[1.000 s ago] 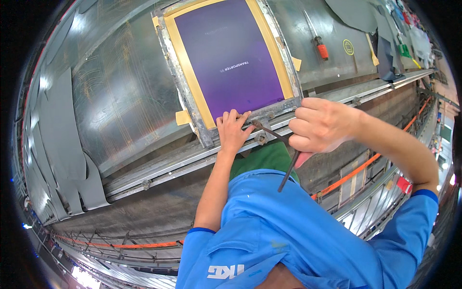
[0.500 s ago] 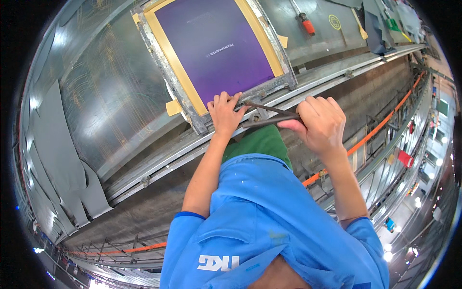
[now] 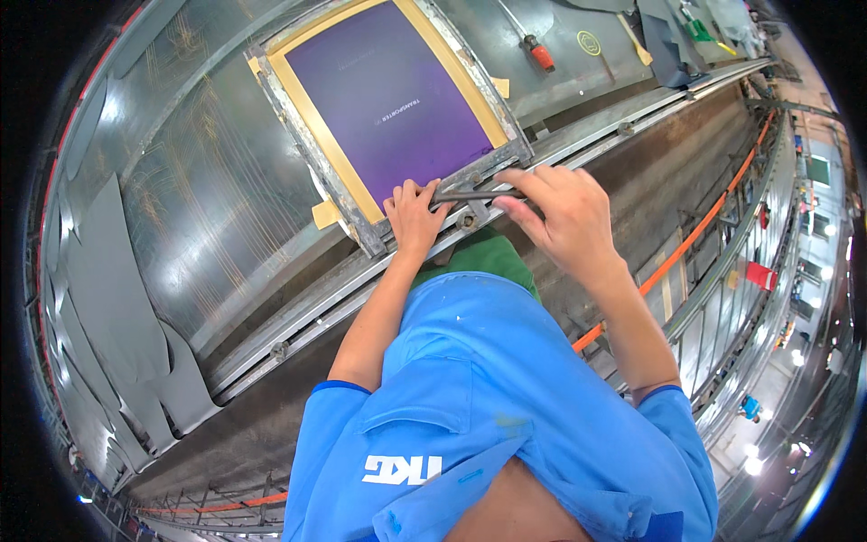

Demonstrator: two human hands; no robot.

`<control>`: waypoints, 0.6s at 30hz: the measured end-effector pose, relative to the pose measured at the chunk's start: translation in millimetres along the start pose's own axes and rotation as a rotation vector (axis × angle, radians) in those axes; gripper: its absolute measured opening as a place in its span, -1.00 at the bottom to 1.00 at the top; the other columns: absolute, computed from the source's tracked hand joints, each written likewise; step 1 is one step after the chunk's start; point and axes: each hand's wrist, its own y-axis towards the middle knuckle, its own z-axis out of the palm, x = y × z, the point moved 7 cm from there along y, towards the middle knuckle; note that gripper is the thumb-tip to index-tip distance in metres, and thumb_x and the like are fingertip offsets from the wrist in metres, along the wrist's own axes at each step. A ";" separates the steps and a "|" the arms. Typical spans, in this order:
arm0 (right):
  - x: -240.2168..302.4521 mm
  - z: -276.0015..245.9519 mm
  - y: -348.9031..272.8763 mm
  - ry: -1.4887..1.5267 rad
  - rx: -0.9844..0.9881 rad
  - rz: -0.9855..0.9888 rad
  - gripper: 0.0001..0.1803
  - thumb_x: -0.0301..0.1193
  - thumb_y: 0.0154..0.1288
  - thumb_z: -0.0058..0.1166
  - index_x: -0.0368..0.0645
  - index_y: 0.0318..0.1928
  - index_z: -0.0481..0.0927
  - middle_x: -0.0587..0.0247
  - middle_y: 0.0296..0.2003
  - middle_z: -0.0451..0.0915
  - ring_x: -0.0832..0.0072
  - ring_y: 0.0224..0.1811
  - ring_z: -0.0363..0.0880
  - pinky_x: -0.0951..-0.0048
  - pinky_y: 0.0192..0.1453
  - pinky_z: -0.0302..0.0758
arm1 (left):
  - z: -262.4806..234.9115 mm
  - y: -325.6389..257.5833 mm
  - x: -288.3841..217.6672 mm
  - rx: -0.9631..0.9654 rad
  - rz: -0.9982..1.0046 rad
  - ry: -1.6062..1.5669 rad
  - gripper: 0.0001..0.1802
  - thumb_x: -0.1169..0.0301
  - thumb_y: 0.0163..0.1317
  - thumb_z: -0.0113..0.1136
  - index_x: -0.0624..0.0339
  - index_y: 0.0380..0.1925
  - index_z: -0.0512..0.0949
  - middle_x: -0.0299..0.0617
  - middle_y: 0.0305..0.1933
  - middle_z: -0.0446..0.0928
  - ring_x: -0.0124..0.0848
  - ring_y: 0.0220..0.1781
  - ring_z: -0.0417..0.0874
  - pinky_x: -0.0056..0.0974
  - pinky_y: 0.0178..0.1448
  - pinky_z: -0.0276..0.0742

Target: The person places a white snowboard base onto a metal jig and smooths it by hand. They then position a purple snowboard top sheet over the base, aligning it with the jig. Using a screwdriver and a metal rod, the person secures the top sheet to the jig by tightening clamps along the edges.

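Observation:
A framed printing screen (image 3: 301, 135) lies before me, with purple mesh inside tan tape borders and a worn metal frame. Along its near edge, my left hand (image 3: 415, 217) rests with bent fingers, its thumb and forefinger closed about one end of a dark metal wrench (image 3: 474, 195). The wrench's other end sits between the thumb and fingers of my right hand (image 3: 564, 215), which is curled loosely. The wrench lies nearly level, just over the near frame bar and a bolt fitting (image 3: 466, 220) on the rail. Fingers cover the wrench's head.
A metal rail (image 3: 316, 336) runs along the table's near side. Grey sheets (image 3: 117, 298) lie at the left. Beyond the screen are a red-handled screwdriver (image 3: 539, 56), a wooden-handled tool (image 3: 638, 42) and a green-handled tool (image 3: 695, 27). An orange pipe (image 3: 686, 244) crosses behind my right arm.
My right hand has swung left and its grip has loosened. The wrench has turned from slanting toward me to nearly level. My left hand stays at the frame's near edge.

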 end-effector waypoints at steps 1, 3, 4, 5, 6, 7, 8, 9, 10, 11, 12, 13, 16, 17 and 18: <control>3.5 -1.8 0.7 0.036 0.058 -0.043 -0.71 -0.07 0.28 0.32 0.02 -0.24 0.64 0.38 -0.46 0.49 0.38 -0.35 0.56 0.31 -0.24 0.39 | -0.1 -1.6 4.1 -0.007 0.002 -0.001 -0.44 -0.04 0.08 0.48 -0.20 0.10 0.74 -0.29 -0.18 0.46 -0.24 -0.06 0.44 -0.06 0.03 0.27; 10.2 -1.3 -2.7 0.075 0.159 -0.137 -0.76 -0.17 0.25 0.34 0.02 -0.19 0.66 0.36 -0.42 0.50 0.37 -0.32 0.56 0.31 -0.21 0.42 | -5.4 -2.4 6.5 -0.015 0.007 -0.006 -0.43 -0.05 0.07 0.49 -0.19 0.11 0.74 -0.29 -0.19 0.45 -0.23 -0.08 0.44 -0.06 0.02 0.26; 13.0 2.3 -7.3 0.078 0.203 -0.189 -0.76 -0.23 0.22 0.35 0.01 -0.14 0.68 0.35 -0.40 0.50 0.36 -0.32 0.56 0.30 -0.19 0.43 | -6.4 -2.4 7.8 0.085 -0.057 -0.011 -0.41 -0.01 0.06 0.51 -0.10 0.11 0.71 -0.25 -0.12 0.49 -0.21 0.05 0.48 -0.06 0.10 0.29; 17.3 5.4 -8.7 0.083 0.246 -0.245 -0.74 -0.30 0.19 0.37 0.00 -0.10 0.70 0.34 -0.38 0.51 0.35 -0.32 0.55 0.30 -0.18 0.44 | -16.6 -5.6 9.1 0.019 -0.030 -0.047 -0.39 -0.01 0.06 0.51 -0.08 0.12 0.70 -0.22 -0.08 0.50 -0.20 0.08 0.49 -0.04 0.14 0.30; 19.2 -0.1 -7.5 0.114 0.350 -0.273 -0.77 -0.37 0.15 0.37 -0.07 -0.16 0.70 0.28 -0.21 0.58 0.29 -0.12 0.61 0.28 -0.03 0.52 | -23.7 -8.2 8.7 -0.036 0.013 -0.087 -0.38 -0.01 0.06 0.51 -0.07 0.14 0.68 -0.20 -0.04 0.51 -0.18 0.12 0.49 -0.02 0.18 0.31; 18.3 -6.8 -3.4 0.219 0.336 -0.288 -0.78 -0.38 0.15 0.36 -0.10 -0.18 0.69 0.25 -0.12 0.58 0.25 -0.05 0.60 0.26 0.03 0.52 | -36.2 -9.8 9.3 -0.098 0.058 -0.129 -0.36 -0.01 0.06 0.51 -0.05 0.15 0.67 -0.17 0.00 0.53 -0.16 0.16 0.50 0.00 0.22 0.32; 13.9 -13.1 2.0 0.323 0.323 -0.305 -0.80 -0.40 0.16 0.36 -0.13 -0.20 0.68 0.22 -0.03 0.58 0.21 0.03 0.60 0.25 0.10 0.53 | -53.0 -23.1 16.8 -0.177 -0.002 -0.101 -0.34 0.01 0.11 0.50 0.02 0.19 0.62 -0.07 0.08 0.52 -0.09 0.23 0.49 0.04 0.30 0.33; 6.3 -21.7 7.3 0.428 0.299 -0.318 -0.82 -0.41 0.17 0.35 -0.16 -0.22 0.68 0.18 0.05 0.58 0.18 0.10 0.59 0.23 0.16 0.53 | -67.0 -36.5 33.2 -0.276 -0.120 -0.051 -0.35 0.02 0.14 0.48 0.07 0.19 0.60 -0.05 0.09 0.52 -0.08 0.22 0.49 0.05 0.29 0.34; -6.5 -17.1 9.6 0.570 0.440 -0.202 -0.84 -0.41 0.25 0.32 -0.22 -0.24 0.67 0.14 0.22 0.53 0.13 0.25 0.54 0.20 0.27 0.50 | -79.3 -56.1 57.6 -0.378 -0.247 0.008 -0.35 0.03 0.17 0.47 0.13 0.18 0.58 -0.02 0.09 0.52 -0.06 0.20 0.49 0.05 0.28 0.34; -12.8 -17.4 15.4 0.681 0.648 -0.126 -0.75 -0.31 0.43 0.22 -0.21 -0.03 0.69 0.09 0.19 0.56 0.17 0.27 0.53 0.22 0.30 0.49 | -87.4 -77.5 86.2 -0.464 -0.375 -0.025 -0.36 0.02 0.21 0.45 0.21 0.15 0.55 0.05 0.14 0.51 -0.03 0.20 0.49 0.04 0.27 0.36; -18.9 -11.6 13.2 0.831 0.777 -0.078 -0.68 -0.26 0.50 0.14 -0.18 0.10 0.65 0.12 0.23 0.56 0.24 0.31 0.51 0.23 0.34 0.47 | -79.0 -96.2 115.9 -0.393 -0.570 -0.150 -0.36 -0.03 0.24 0.43 0.22 0.10 0.54 0.04 0.05 0.60 -0.04 0.15 0.52 0.02 0.26 0.36; -17.4 -8.5 10.5 0.971 0.915 -0.034 -0.61 -0.21 0.57 0.07 -0.15 0.24 0.62 0.15 0.27 0.56 0.31 0.35 0.48 0.24 0.38 0.44 | -77.5 -100.5 120.0 -0.312 -0.597 -0.153 -0.36 -0.06 0.25 0.41 0.22 0.10 0.53 0.00 -0.03 0.63 -0.04 0.13 0.53 0.02 0.25 0.36; -0.6 -3.3 -4.2 1.182 1.114 0.119 -0.47 -0.11 0.66 -0.12 -0.11 0.44 0.46 0.19 0.36 0.51 0.36 0.44 0.38 0.24 0.50 0.32 | -66.5 -103.6 124.3 -0.245 -0.595 -0.135 -0.31 -0.16 0.26 0.37 0.21 0.08 0.52 -0.18 -0.37 0.67 -0.09 0.00 0.61 0.02 0.18 0.37; 6.1 -5.3 -2.6 1.214 1.099 0.097 -0.45 -0.09 0.67 -0.15 -0.12 0.45 0.46 0.20 0.38 0.49 0.34 0.48 0.35 0.26 0.55 0.26 | -61.4 -102.9 129.7 -0.259 -0.627 -0.174 -0.29 -0.17 0.24 0.38 0.23 0.08 0.53 -0.18 -0.36 0.67 -0.10 -0.02 0.62 0.02 0.18 0.36; 5.9 -6.4 -4.6 1.229 1.070 0.107 -0.45 -0.09 0.66 -0.14 -0.14 0.45 0.45 0.19 0.37 0.50 0.33 0.49 0.34 0.25 0.56 0.24 | -58.2 -94.6 119.9 -0.256 -0.656 -0.227 -0.27 -0.18 0.23 0.39 0.24 0.08 0.53 -0.18 -0.36 0.67 -0.11 -0.04 0.63 0.03 0.19 0.36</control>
